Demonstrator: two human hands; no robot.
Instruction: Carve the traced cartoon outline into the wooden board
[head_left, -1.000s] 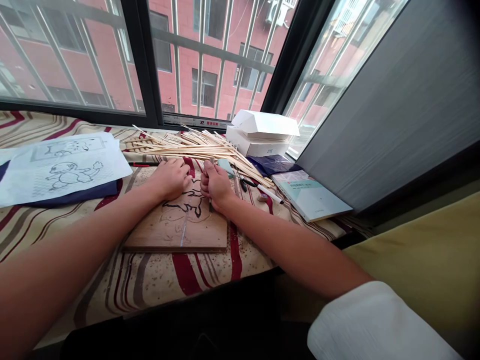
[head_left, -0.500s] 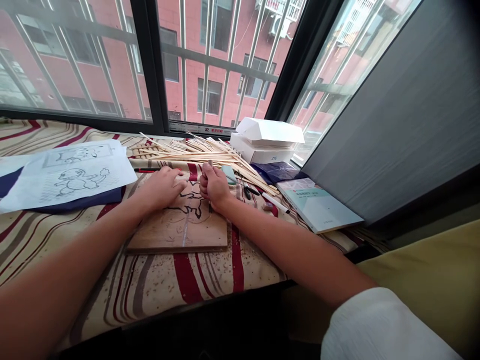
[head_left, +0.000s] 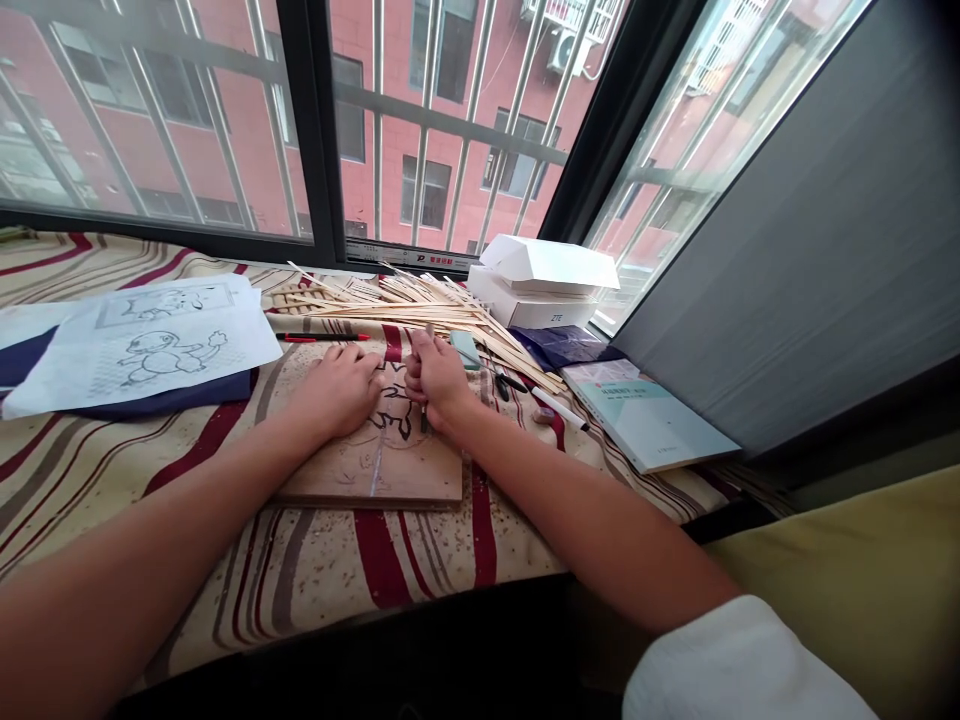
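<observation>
The board lies under your two hands, flat on the striped cloth that covers the surface, its near edge running on your side of them. Black outlines are drawn on it in the gap between your hands, with fainter lines nearer you.

Your left hand rests palm down on the board, loosely spread, fingers a little bent and gripping nothing that shows; you cannot tell what, if anything, is beneath the palm. Your right hand is closed in a fist around a slim tool, thumb on top. One end of it pokes out above the fist and a dark bit shows below, by the outlines; whether its tip touches the wood is too small to tell.

Just beyond your left hand lies a red and black pen; well to its left are the drawings, on something dark blue.

Just beyond your right hand is a pale green block. To that hand's right are a black item, a white marker and, farther off, a book.

Past both hands spread thin sticks, with a white box at their right, near the window. Crumbs dot the cloth around the board.
</observation>
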